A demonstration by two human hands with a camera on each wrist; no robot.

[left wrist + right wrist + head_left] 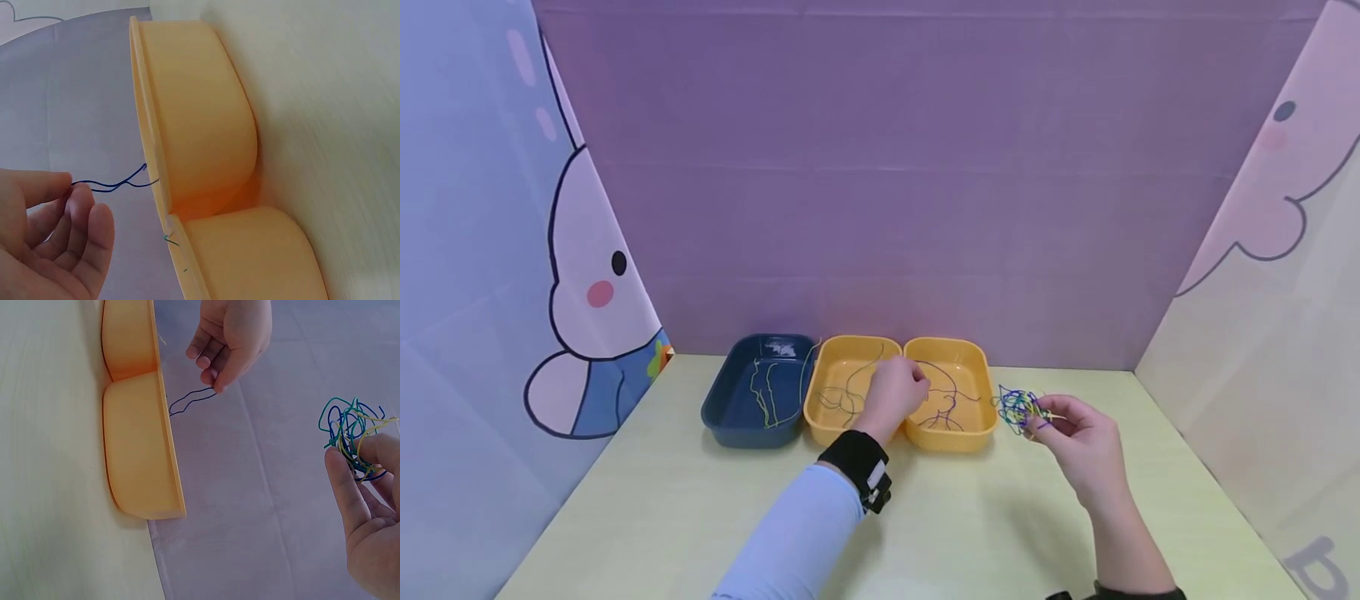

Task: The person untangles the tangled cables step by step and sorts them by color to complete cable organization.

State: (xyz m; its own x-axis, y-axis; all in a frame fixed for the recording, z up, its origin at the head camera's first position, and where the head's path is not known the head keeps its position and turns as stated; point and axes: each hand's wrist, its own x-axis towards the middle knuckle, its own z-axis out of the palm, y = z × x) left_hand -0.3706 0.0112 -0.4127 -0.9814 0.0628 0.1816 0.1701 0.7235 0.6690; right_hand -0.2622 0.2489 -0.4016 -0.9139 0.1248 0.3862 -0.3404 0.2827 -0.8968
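Between thumb and index finger, my left hand point(895, 392) pinches a thin blue wire point(112, 185) over the right yellow tray point(951, 442). The wire hangs down in a loop past that tray's rim. My right hand point(1086, 446) holds a loose tangle of blue, green and yellow wires point(1017, 408) by the fingertips, off to the right of the trays. More blue wires point(953, 404) lie inside the right yellow tray. Green wires point(842, 400) lie in the middle yellow tray point(826, 433), partly hidden by my left hand.
A dark blue tray point(745, 437) with yellow wires point(767, 400) stands at the left of the row. The three trays sit side by side on the pale table point(940, 533), close to the purple back wall point(925, 183). Printed cloth panels flank both sides.
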